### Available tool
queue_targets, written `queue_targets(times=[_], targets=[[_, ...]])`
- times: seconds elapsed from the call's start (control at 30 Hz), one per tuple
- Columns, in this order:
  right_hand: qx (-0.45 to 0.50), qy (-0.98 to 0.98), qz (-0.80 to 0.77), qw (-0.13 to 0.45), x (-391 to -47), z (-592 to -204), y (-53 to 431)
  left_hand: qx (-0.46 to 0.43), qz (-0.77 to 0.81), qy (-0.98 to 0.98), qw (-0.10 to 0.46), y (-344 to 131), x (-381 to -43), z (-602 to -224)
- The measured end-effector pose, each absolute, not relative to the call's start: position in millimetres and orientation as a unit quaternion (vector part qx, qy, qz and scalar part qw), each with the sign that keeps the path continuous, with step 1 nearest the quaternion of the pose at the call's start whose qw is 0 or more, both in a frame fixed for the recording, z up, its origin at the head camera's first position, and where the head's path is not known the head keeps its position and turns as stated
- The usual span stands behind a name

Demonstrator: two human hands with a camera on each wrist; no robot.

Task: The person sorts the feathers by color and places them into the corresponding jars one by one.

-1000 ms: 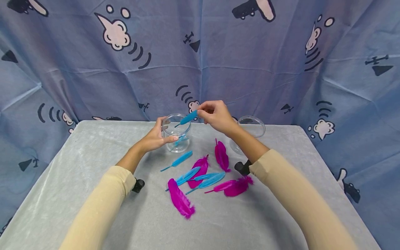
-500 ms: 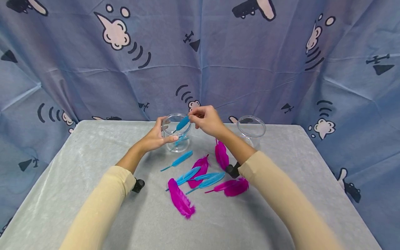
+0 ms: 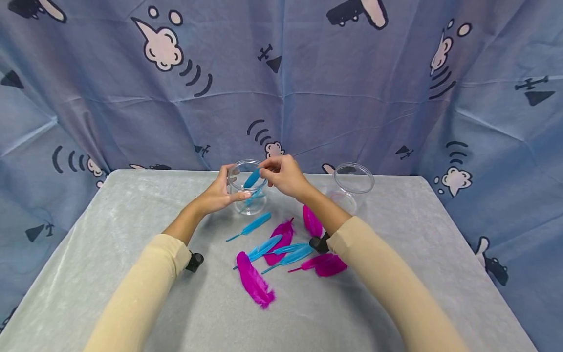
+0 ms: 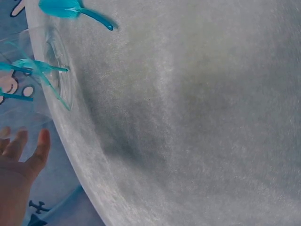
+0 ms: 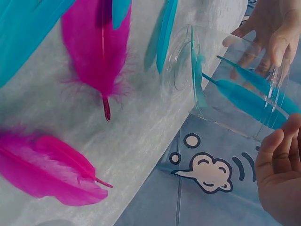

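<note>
In the head view my left hand (image 3: 220, 195) grips a clear plastic jar (image 3: 249, 210) from its left side, thumb across the front. Above the jar's mouth my right hand (image 3: 286, 177) pinches a blue feather (image 3: 252, 179), quill down, most of it inside the rim. The right wrist view shows this held feather (image 5: 249, 101) within the jar's wall, alongside other blue feathers in the jar. Below the jar lies a single blue feather (image 3: 250, 226). Nearer me are more blue feathers (image 3: 294, 255) mixed with magenta feathers (image 3: 254, 281).
A second clear jar (image 3: 353, 190) stands at the back right, beyond my right forearm. Another magenta feather (image 3: 311, 222) is partly covered by that arm. The grey cloth-covered table (image 3: 132, 210) ends at a patterned blue curtain (image 3: 281, 73).
My right hand has moved left and down, lowering the pinched blue feather from above the rim into the jar's mouth. My left hand and the jar have stayed in place.
</note>
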State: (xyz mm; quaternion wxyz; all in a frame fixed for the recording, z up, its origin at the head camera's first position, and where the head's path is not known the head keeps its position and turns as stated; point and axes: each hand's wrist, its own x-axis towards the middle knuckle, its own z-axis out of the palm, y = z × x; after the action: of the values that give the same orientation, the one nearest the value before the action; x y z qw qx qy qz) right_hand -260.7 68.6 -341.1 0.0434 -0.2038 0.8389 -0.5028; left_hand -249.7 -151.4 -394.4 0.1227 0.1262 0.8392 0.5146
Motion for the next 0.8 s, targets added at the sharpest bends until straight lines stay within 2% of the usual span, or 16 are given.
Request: queue_targets(times=[0.43, 0.8], targets=[[-0.232, 0.829, -0.508, 0.034, -256.1, -338.4, 86.9, 0.129, 0.512, 0.841, 0.115, -151.1, -250.8, -395.6], [-0.224, 0.851, -0.464, 0.096, -237.0, -343.8, 129.1, 0.132, 0.514, 0.840, 0.115, -152.1, -250.6, -395.9]])
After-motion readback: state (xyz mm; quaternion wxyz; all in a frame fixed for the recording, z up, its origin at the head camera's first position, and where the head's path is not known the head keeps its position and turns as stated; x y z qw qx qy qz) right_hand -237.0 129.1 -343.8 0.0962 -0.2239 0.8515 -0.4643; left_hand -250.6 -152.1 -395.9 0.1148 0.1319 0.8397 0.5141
